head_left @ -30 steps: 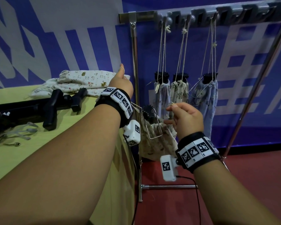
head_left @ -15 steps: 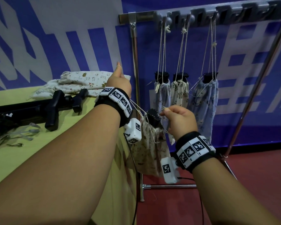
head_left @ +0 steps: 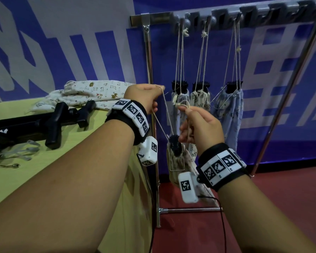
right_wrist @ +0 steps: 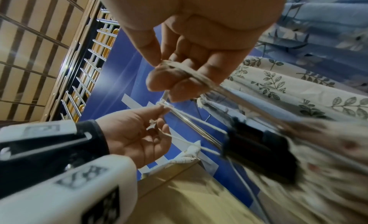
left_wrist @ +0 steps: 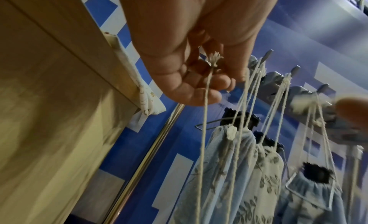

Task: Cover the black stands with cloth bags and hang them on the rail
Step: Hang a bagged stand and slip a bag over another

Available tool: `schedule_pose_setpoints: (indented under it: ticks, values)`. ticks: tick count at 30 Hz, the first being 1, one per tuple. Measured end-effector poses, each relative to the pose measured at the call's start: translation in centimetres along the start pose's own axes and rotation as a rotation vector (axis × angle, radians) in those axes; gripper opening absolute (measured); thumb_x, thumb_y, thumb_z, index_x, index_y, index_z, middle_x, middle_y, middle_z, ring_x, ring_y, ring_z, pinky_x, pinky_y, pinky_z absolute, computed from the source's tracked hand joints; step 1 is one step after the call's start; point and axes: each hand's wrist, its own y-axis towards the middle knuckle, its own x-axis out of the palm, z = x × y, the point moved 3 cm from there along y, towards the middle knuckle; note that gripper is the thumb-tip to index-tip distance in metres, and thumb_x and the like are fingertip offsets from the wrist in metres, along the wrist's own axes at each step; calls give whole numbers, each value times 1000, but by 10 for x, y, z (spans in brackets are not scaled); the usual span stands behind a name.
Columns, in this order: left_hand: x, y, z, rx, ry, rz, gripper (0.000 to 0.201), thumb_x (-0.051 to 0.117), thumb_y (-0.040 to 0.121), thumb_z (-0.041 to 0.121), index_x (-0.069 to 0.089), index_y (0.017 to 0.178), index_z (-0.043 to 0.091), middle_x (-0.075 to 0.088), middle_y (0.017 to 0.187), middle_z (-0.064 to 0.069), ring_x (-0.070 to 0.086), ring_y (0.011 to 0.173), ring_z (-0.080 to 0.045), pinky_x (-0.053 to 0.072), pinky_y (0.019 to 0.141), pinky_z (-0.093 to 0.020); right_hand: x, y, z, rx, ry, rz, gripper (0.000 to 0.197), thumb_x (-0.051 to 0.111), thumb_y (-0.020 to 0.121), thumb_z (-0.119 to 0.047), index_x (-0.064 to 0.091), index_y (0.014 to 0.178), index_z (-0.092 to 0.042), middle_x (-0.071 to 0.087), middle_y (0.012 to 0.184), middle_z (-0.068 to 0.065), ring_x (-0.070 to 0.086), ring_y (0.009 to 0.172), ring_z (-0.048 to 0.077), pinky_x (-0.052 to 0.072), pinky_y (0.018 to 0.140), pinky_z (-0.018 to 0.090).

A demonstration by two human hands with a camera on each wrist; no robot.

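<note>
Overhead, rail (head_left: 244, 13): three bagged stands (head_left: 199, 99) hung by cords. Below, fourth bag (head_left: 177, 161) around a black stand (head_left: 174, 146), suspended between the hands. Left hand (head_left: 144, 97) pinches one drawstring (head_left: 165, 115); right hand (head_left: 199, 128) pinches the other cord (right_wrist: 179, 68).

hands (head_left: 171, 114) pinching drawstrings (head_left: 164, 123), bagged stand (head_left: 174, 147) dangling
</note>
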Motion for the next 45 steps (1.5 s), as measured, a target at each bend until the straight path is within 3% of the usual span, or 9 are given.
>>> schedule_pose_setpoints:
  ticks: [5, 9, 15, 22, 25, 30, 36, 41, 45]
  values:
    - [15, -11, 4, 86, 203, -80, 39, 83, 81, 50, 75, 72, 14, 55, 58, -4, 49, 49, -18, 48, 49, -25, 0, 3, -6, 4, 34, -17, 23, 57, 105, -9, 80, 110, -3, 68, 82, 12, 65, 64, 24, 64, 68, 44]
    - [21, -14, 0, 16, 247, -180, 52, 82, 76, 62, 74, 73, 10, 60, 66, -11, 50, 58, -22, 48, 55, -31, -4, 5, -5, 23, 42, 30, 24, 58, 101, -5, 83, 99, -5, 61, 74, 5, 60, 68, 19, 67, 72, 55]
    - [26, -22, -2, -92, 168, -282, 44, 76, 89, 52, 81, 94, 9, 73, 73, 0, 52, 53, -12, 45, 50, -23, -3, 6, -4, 33, 30, 41, 18, 64, 101, -10, 81, 98, -4, 55, 68, 4, 56, 60, 18, 66, 62, 47]
    - [24, -25, 0, -120, 203, -295, 44, 84, 83, 47, 78, 95, 5, 67, 67, 1, 56, 53, -12, 49, 53, -25, -1, 5, -7, 40, 16, 53, 14, 73, 101, -19, 82, 104, -9, 59, 70, 13, 63, 55, 23, 66, 69, 60]
    - [24, -26, 1, -158, 117, -301, 30, 81, 87, 37, 76, 94, 8, 66, 72, -2, 57, 58, -15, 49, 57, -28, -2, 5, -7, 16, -2, 43, 14, 73, 101, -20, 82, 105, -10, 63, 75, 11, 66, 62, 23, 67, 69, 58]
    - [32, -32, 5, -166, -28, -357, 29, 65, 99, 22, 74, 117, 2, 69, 81, -5, 61, 64, -13, 50, 58, -25, -4, 10, -3, 40, -18, 77, 17, 72, 102, -16, 79, 101, 0, 64, 76, 12, 66, 61, 22, 66, 69, 59]
    - [36, -38, 10, -160, -53, -468, 36, 59, 88, -6, 76, 118, 7, 70, 91, -11, 61, 71, -15, 51, 65, -26, -6, 13, 1, 44, -40, 85, 18, 72, 102, -16, 79, 96, -1, 67, 74, 12, 68, 60, 21, 68, 67, 52]
    - [36, -40, 6, -87, -38, -532, 42, 77, 87, 2, 72, 128, 13, 73, 93, -7, 65, 74, -12, 55, 72, -24, -8, 17, 5, 44, -67, 70, 19, 68, 103, -13, 81, 92, -4, 74, 78, 14, 70, 62, 22, 68, 68, 50]
    - [34, -36, 4, -37, 46, -502, 37, 80, 87, 10, 76, 123, 20, 78, 95, -5, 67, 80, -12, 57, 78, -27, -9, 19, 7, 53, -76, 62, 17, 70, 103, -15, 83, 97, -5, 73, 80, 13, 72, 66, 24, 68, 74, 52]
